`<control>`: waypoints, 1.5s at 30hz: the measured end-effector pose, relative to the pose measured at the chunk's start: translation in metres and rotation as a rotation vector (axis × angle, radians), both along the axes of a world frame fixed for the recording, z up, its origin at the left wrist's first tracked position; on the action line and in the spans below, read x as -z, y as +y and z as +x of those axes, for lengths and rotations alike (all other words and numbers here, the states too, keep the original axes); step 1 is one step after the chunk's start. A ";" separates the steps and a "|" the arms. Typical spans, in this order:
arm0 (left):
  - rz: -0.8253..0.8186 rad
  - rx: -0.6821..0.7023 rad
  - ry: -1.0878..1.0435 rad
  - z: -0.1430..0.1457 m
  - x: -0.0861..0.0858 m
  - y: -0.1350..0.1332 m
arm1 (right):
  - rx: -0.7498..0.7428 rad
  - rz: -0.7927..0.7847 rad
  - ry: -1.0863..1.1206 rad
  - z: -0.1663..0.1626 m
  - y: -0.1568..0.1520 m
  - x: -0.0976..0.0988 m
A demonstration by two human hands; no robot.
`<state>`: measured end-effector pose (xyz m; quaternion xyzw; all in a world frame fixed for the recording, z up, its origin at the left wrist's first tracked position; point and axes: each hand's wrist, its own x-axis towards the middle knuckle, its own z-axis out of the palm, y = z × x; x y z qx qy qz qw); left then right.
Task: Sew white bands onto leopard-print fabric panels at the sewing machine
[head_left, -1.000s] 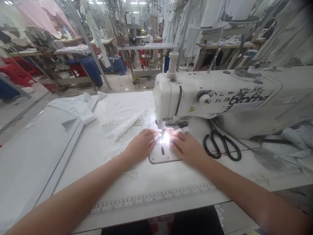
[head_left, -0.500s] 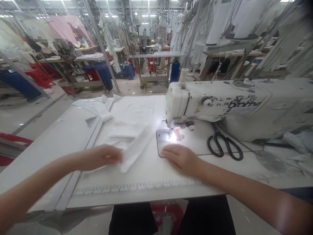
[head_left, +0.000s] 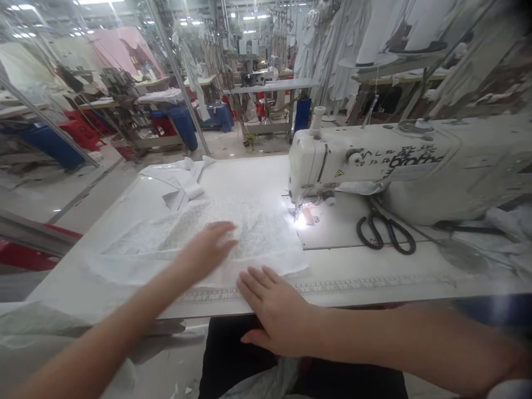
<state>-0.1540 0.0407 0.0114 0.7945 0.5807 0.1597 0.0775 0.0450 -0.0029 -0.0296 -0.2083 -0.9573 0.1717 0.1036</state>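
Note:
A white lace fabric piece (head_left: pixel 233 233) lies spread flat on the sewing table (head_left: pixel 374 271), left of the needle of a white sewing machine (head_left: pixel 374 166). My left hand (head_left: pixel 205 252) rests flat on the fabric with its fingers stretched out, slightly blurred. My right hand (head_left: pixel 274 307) hovers at the table's front edge with fingers extended, its fingertips at the fabric's near edge. Neither hand holds anything. The machine's lamp lights the needle area (head_left: pixel 300 219).
Black scissors (head_left: pixel 384 230) lie right of the needle beside the machine. Folded white pieces (head_left: pixel 178 180) sit at the table's back left. A printed ruler (head_left: pixel 332 285) runs along the front edge. More white cloth lies at far right (head_left: pixel 507 221). Other workstations stand behind.
Both hands left the needle plate. The fabric was pulled out leftward and now lies spread open. My right hand drew back to the table's front edge.

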 end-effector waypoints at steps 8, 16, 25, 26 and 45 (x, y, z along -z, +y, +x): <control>-0.041 0.067 0.146 0.070 0.048 0.056 | 0.140 0.218 0.055 0.095 0.056 0.010; 0.065 0.132 0.219 0.073 0.050 0.120 | 0.178 0.278 0.098 0.109 0.110 0.016; 0.107 0.110 0.164 0.073 0.047 0.135 | 0.214 0.210 0.145 0.111 0.120 0.021; 0.126 0.113 0.138 0.075 0.045 0.130 | 0.209 0.204 0.148 0.111 0.121 0.021; 0.002 0.367 -0.011 0.081 0.054 0.092 | 0.291 0.215 0.130 0.107 0.124 0.021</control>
